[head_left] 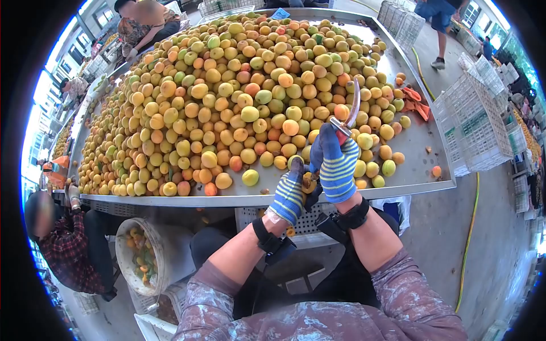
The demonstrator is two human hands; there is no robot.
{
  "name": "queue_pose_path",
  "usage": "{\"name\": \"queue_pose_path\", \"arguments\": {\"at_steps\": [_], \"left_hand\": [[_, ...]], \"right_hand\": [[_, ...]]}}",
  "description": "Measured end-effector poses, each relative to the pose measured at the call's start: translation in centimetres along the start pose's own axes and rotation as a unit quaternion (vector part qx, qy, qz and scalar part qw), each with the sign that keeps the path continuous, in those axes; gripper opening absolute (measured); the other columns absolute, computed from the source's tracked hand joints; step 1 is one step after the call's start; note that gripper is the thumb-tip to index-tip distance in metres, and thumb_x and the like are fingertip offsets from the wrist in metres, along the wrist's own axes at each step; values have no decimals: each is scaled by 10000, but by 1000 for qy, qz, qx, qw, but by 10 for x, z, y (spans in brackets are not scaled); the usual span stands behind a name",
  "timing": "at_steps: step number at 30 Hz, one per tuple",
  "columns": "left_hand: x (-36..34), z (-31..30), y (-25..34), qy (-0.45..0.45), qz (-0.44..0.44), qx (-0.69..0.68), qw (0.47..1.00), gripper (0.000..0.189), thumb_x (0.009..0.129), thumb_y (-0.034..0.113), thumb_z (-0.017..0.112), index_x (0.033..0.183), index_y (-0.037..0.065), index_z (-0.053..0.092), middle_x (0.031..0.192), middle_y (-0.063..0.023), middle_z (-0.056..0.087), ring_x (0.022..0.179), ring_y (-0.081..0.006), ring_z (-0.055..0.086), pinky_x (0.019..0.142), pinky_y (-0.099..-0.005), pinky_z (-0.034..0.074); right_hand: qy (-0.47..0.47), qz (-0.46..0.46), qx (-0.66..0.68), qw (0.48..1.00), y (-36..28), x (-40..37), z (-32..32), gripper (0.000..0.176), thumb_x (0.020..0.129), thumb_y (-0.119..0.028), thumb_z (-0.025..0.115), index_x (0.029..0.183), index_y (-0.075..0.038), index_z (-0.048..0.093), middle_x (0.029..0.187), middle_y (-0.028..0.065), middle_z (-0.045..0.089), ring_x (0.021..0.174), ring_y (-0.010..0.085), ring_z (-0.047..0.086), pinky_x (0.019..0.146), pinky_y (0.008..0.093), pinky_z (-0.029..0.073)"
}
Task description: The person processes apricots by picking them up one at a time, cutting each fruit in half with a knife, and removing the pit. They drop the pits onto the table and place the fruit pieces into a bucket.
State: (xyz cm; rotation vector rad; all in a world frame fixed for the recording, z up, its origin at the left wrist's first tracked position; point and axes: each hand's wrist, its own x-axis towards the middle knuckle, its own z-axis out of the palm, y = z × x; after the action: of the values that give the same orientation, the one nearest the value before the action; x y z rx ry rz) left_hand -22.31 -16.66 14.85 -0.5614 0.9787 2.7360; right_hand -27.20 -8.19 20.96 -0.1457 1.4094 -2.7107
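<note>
Gripping a tool with curved blade, the gloved right hand is just beside the left hand, which holds a cut fruit in closed fingers. This fruit is at the near edge of the metal counter, before a large heap of apricots.

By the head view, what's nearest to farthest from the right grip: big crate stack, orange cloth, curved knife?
1. Curved knife: held in the right grip.
2. Orange cloth: on the table, right side.
3. Big crate stack: beyond the table, right.
</note>
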Motion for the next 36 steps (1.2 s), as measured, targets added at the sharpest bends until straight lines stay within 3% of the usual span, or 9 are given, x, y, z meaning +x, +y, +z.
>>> {"name": "queue_pose_path", "arguments": {"at_steps": [7,15,21,24,26,31,33,34,36], "left_hand": [[32,-24,-25,63,63,44,995,501,928,512,540,662,88,557,583,-7,498,499,-118,452,495,-262,386],[14,2,-4,54,2,68,996,463,957,485,484,818,64,619,662,-31,579,540,-122,520,482,-262,423],[35,-31,-20,15,124,214,969,428,996,398,441,858,36,621,680,-6,584,567,-91,505,483,-274,407],[26,-25,-11,11,231,351,907,468,996,441,431,877,32,624,721,14,602,614,-76,511,525,-274,417],[3,1,5,24,120,226,966,522,988,499,415,895,32,629,759,3,620,650,-79,529,578,-261,438],[-7,19,15,65,114,131,983,568,964,557,416,860,37,621,771,-27,615,662,-81,538,601,-222,453],[1,-6,23,-56,48,138,988,590,941,604,415,821,55,597,733,-35,597,567,-103,533,493,-230,441],[20,-11,7,65,126,135,981,603,918,647,402,848,73,572,697,-62,587,450,-128,507,361,-253,388],[13,-12,19,13,123,107,987,598,917,648,403,891,75,570,703,-68,597,461,-130,523,368,-250,401]], "right_hand": [[30,-40,-45,998,14,5,3,211,905,-266,665,876,-62,618,637,-79,510,535,-2,421,445,179,306],[58,90,92,990,9,17,-9,374,944,-355,572,656,-200,391,486,-67,308,368,71,292,346,252,231],[91,148,149,973,11,18,-14,432,961,-415,518,623,-204,350,484,-76,239,376,88,246,367,271,204],[72,164,180,967,14,14,-15,448,969,-428,491,616,-205,329,500,-80,230,397,94,236,392,274,210],[111,184,211,954,11,12,-10,449,973,-426,483,617,-204,326,518,-80,229,416,93,245,407,279,236],[58,174,233,955,11,19,-12,442,970,-425,495,620,-203,341,525,-76,238,428,88,259,408,278,249],[6,176,213,961,1,23,-15,436,960,-420,521,620,-203,356,523,-76,255,417,83,248,390,267,222],[-15,150,156,976,-3,24,-17,432,953,-406,544,620,-192,370,521,-73,292,398,83,273,371,258,238],[-27,117,17,993,-11,15,-14,317,931,-336,607,709,-139,494,554,-60,426,429,56,382,388,238,315]]}}
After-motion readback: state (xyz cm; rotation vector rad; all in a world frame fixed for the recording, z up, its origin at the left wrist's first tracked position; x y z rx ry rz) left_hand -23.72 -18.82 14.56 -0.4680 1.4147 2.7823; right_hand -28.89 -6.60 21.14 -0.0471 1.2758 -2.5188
